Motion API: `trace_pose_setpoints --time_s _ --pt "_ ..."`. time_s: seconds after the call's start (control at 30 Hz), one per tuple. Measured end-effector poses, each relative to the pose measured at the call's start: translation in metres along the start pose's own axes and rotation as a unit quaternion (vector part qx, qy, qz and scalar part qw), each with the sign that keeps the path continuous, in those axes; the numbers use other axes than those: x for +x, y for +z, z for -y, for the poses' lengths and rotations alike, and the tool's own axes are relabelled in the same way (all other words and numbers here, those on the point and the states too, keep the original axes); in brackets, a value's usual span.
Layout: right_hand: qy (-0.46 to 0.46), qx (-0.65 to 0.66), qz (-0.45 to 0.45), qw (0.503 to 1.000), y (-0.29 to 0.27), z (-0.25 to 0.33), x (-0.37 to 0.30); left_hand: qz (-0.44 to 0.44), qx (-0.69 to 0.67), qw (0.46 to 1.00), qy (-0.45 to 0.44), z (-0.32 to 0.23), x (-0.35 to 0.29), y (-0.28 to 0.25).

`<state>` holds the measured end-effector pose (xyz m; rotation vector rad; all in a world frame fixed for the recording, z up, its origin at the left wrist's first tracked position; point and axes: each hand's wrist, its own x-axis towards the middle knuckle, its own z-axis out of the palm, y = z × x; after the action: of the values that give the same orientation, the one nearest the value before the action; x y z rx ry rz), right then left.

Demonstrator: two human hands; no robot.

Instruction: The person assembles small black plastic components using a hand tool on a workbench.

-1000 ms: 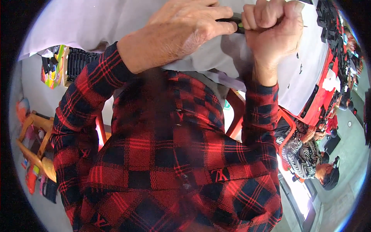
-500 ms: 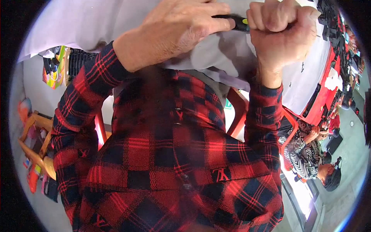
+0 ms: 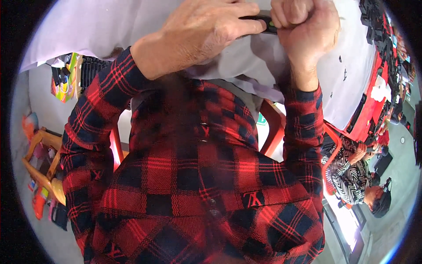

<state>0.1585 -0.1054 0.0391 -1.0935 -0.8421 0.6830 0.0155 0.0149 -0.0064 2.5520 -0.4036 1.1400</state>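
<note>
Right hand (image 3: 310, 33): shifted toward the left hand (image 3: 198, 33) since half a second ago, narrowing the gap between them. Dark slim piece (image 3: 266, 20), one, with a yellow-green mark: lying between the two hands. Left hand: fingers reaching rightward, fingertips at the piece, apparently pinching it; thumb not visible. Right hand: curled into a fist about the other end. Step in hand, by judgement: working the piece between two grips; the next move seems to call for a steady left hold and a controlled pull or twist from the right. Pale cloth (image 3: 110, 26): beneath both hands. Black parts (image 3: 371, 26): heaped beyond the right hand. Hard to make out: the piece's kind and its fist-covered end; uppermost fingers cut off by the top edge.
</note>
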Motion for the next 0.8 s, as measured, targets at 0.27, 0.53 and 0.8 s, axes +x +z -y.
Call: trace_pose_setpoints --time_s 0.27,0.53,0.8 --pt "0.049 0.049 -0.115 0.991 -0.04 0.035 -0.011 0.053 -0.027 0.996 -0.068 -0.008 0.006 -0.002" --pt "0.028 -0.008 -0.184 0.982 -0.079 0.042 -0.027 0.018 0.032 0.999 -0.003 -0.003 0.0 -0.001" --pt "0.034 -0.043 -0.22 0.974 -0.065 0.031 -0.022 -0.001 0.077 0.997 0.014 0.0 -0.007 0.006"
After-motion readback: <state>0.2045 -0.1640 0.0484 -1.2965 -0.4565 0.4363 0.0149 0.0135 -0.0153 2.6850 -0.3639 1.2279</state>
